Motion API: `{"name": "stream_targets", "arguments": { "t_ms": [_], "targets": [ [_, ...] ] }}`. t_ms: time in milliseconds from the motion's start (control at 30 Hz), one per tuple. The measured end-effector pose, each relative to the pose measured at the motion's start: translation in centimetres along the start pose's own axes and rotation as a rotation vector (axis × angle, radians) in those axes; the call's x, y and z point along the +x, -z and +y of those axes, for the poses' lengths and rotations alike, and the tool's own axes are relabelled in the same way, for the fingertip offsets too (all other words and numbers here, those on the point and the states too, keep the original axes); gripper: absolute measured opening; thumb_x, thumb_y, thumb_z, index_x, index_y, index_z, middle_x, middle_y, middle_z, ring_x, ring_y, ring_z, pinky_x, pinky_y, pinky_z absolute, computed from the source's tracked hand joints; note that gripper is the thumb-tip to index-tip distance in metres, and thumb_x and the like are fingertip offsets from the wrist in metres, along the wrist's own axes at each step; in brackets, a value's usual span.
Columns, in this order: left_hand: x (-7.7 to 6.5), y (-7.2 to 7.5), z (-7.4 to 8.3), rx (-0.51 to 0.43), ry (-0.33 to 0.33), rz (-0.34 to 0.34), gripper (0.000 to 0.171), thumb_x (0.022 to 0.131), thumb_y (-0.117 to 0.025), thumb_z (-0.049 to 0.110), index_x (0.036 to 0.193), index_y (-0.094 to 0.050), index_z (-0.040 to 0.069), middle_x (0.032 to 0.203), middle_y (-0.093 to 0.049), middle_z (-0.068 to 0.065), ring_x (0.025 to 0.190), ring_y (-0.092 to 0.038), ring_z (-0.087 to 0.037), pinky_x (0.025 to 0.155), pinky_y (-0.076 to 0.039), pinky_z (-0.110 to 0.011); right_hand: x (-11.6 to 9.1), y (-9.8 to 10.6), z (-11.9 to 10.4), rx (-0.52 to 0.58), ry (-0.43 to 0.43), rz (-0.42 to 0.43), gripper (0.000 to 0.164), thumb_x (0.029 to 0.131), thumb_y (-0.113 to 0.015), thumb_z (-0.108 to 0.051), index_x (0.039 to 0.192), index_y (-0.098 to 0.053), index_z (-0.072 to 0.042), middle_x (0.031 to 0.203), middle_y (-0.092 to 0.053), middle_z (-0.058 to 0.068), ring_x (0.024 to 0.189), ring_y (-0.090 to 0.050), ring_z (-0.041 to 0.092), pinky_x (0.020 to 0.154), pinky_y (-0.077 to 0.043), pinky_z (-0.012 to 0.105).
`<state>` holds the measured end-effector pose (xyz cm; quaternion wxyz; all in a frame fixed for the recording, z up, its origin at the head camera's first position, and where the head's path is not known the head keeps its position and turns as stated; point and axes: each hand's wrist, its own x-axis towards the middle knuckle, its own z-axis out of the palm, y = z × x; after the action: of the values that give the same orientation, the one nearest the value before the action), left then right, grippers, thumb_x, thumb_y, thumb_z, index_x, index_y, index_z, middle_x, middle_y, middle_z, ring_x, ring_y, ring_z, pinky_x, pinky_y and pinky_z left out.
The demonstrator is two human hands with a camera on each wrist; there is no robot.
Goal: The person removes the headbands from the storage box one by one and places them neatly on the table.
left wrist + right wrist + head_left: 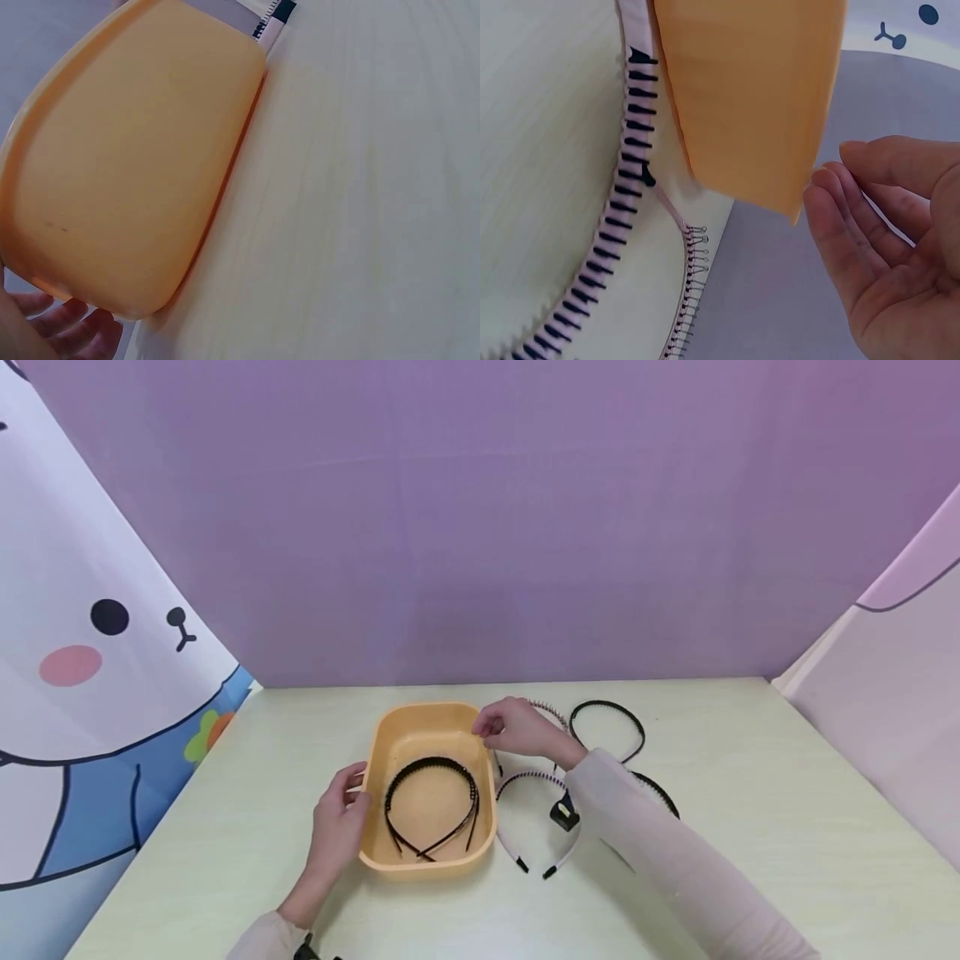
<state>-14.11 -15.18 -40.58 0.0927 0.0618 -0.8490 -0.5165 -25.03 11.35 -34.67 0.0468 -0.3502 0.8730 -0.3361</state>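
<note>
A yellow plastic basin (pixel 487 835) stands on the table with black toothed headbands (pixel 435 762) lying inside. My left hand (pixel 341 822) holds the basin's left side, its thumb at the rim and its fingers (pixel 67 319) against the outer wall. At the far right corner of the rim is my right hand (pixel 517 727), its fingers loosely bent. In the right wrist view thumb and forefinger stand apart with nothing visible between them. Below the right hand lies a pale headband (pixel 510 843) with dark teeth; another toothed headband (pixel 686 300) is farther back, partly hidden by the hand.
To the right on the table lie a black headband (pixel 607 703) and another dark headband (pixel 660 792), partly covered by the right sleeve. A purple cloth (pixel 480 527) hangs behind the pale table (pixel 750 777), with printed cloths on both sides.
</note>
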Motion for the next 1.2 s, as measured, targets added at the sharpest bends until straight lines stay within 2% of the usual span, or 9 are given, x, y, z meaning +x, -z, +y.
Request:
{"name": "stream_targets", "arguments": {
  "t_ms": [500,800,1200],
  "targets": [
    [-0.1,0.1,0.1,-0.007,0.001,0.001,0.041,0.093,-0.044,0.007,0.134,-0.049,0.004,0.122,-0.058,-0.018,0.101,-0.057,-0.026,0.076,-0.046,-0.021,1.8,-1.4,-0.7,0.071,-0.019,-0.006,0.016,0.081,-0.061,0.004,0.093,-0.070,-0.001,0.097,-0.070,0.018,0.082,-0.066,0.016,0.073,-0.053,0.022],
    [-0.1,-0.1,0.1,-0.006,0.003,-0.004,0.042,0.093,-0.044,0.007,0.134,-0.049,0.004,0.122,-0.058,-0.018,0.101,-0.057,-0.026,0.076,-0.046,-0.021,2.4,-2.5,-0.8,0.077,-0.010,-0.030,0.018,0.083,-0.060,0.005,0.099,-0.068,0.005,0.099,-0.070,0.019,0.086,-0.067,0.020,0.076,-0.052,0.021],
    [-0.2,-0.5,0.2,0.002,-0.004,0.005,0.041,0.093,-0.044,0.007,0.134,-0.049,0.003,0.122,-0.058,-0.019,0.101,-0.057,-0.027,0.075,-0.046,-0.020,3.6,-3.9,-0.6,0.033,-0.043,-0.076,0.021,0.080,-0.063,0.006,0.100,-0.068,0.004,0.100,-0.070,0.018,0.089,-0.067,0.023,0.077,-0.052,0.023]
  ]
}}
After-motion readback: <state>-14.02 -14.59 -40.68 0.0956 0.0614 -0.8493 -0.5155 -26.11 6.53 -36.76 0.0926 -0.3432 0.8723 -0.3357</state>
